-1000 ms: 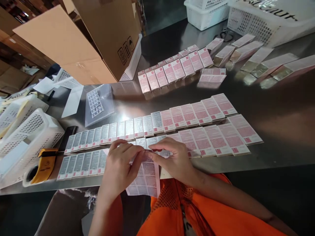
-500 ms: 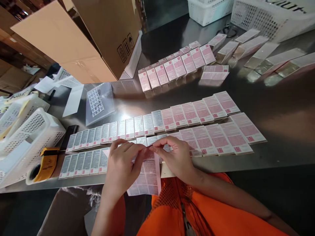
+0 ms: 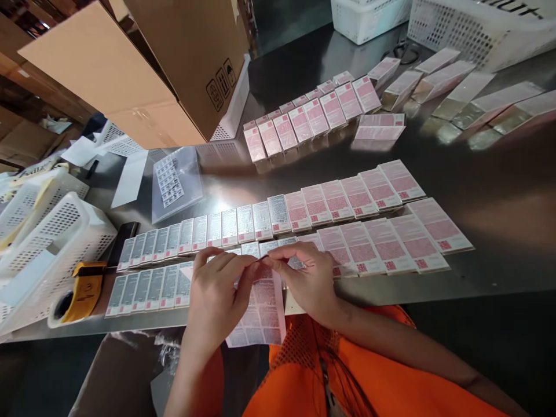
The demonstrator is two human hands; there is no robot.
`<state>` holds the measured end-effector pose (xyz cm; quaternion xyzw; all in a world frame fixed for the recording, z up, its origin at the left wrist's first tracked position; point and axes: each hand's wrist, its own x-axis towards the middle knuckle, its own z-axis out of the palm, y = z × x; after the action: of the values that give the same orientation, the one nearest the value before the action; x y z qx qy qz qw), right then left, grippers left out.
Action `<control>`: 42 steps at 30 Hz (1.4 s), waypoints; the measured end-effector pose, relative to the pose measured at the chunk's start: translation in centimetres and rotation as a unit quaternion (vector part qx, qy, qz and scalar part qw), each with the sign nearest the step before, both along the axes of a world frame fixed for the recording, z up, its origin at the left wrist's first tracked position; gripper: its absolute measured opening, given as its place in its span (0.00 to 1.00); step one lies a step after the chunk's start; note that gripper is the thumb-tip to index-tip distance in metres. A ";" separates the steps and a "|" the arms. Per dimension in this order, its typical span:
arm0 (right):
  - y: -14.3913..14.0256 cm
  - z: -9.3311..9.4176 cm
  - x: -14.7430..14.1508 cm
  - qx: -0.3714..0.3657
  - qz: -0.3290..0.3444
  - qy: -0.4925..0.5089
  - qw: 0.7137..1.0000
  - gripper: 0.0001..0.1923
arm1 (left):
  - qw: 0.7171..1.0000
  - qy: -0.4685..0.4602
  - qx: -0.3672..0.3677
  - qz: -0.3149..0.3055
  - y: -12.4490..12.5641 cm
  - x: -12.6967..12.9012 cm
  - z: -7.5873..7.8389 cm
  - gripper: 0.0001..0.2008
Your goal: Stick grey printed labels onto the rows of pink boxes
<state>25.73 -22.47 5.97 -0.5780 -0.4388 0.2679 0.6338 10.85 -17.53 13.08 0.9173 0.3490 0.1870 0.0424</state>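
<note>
A pinkish label sheet [image 3: 260, 315] with a grid of printed labels hangs below my hands at the table's front edge. My left hand [image 3: 219, 289] is closed, its thumb and forefinger pinching the upper part of the sheet. Meeting it there, my right hand [image 3: 306, 275] pinches with thumb and forefinger too; the exact piece between these fingertips is too small to make out. Behind and beside the hands lie two long rows of small flat boxes. Those at the left [image 3: 154, 286] bear grey labels, while those at the right [image 3: 367, 246] show pink print.
Farther back stand a row of pink boxes [image 3: 304, 121] and several pale boxes [image 3: 469, 107]. An open carton [image 3: 130, 87] is at the upper left, near a plastic sleeve [image 3: 191, 179]. White baskets [image 3: 87, 237] and a yellow tape roll [image 3: 84, 292] sit left.
The view has shifted very slightly. Both hands keep nearly the same pinching position on the label sheet.
</note>
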 end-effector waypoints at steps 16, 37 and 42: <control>-0.2 -1.1 -0.2 0.142 0.059 -0.295 0.943 0.09 | 0.962 0.072 -0.263 -0.019 3.3 -0.4 1.8 0.12; 1.1 -2.0 -1.8 0.068 0.035 -0.123 0.989 0.06 | 0.937 0.084 -0.338 -0.025 6.2 -1.2 1.5 0.13; 1.6 -1.9 -1.7 0.059 0.062 -0.193 0.977 0.04 | 0.922 0.112 -0.370 -0.001 7.1 -0.8 2.0 0.17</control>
<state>23.98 -20.90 4.09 -0.5519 -0.6030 0.1638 0.5522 10.07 -10.45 15.13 0.8514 0.3951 -0.0599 0.3397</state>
